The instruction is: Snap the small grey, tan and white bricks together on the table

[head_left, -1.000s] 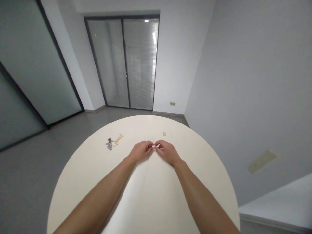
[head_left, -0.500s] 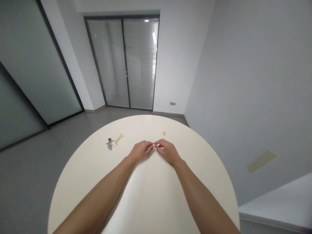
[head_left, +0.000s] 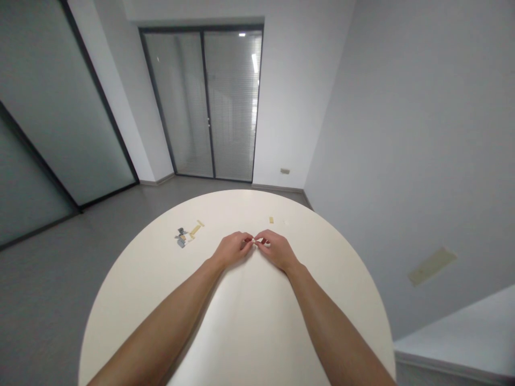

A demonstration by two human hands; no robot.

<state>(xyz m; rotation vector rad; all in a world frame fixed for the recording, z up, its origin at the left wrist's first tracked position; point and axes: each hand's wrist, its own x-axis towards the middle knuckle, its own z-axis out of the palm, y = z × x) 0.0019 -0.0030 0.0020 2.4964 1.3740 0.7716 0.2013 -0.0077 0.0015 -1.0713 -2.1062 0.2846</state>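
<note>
Hands near together: left hand (head_left: 232,249) and right hand (head_left: 277,250), facing each other just above the table (head_left: 245,332), with fingertips almost meeting. Taking this meeting point as the centre of a clock, left forearm coming from about 8 o'clock, right forearm from about 4 o'clock.

Exactly at the centre, between the fingertips, a small white piece (head_left: 254,240), mostly covered; its precise shape impossible to tell. In each hand, thumb and forefinger closed into a narrow pinch, apparently with one side of this piece between them; other fingers softly curled, not well visible. Held so from both sides probably because of the little size: too small for a full grip, but easy to steady and turn with two pinches. Wrists low, close to the table, perhaps for support; contact not certain.

At 9 o'clock, well apart from the left hand, a loose group of grey pieces (head_left: 181,243) and a dark piece (head_left: 181,230). Beside them, between 9 and 10 o'clock, a yellow strip (head_left: 195,230) with short cross-ends. Seemingly laid there to leave free space around the fingers. Between 1 and 2 o'clock, near the right fingertips but untouched, a small yellow piece (head_left: 271,220), perhaps placed so for easy reach.
</note>
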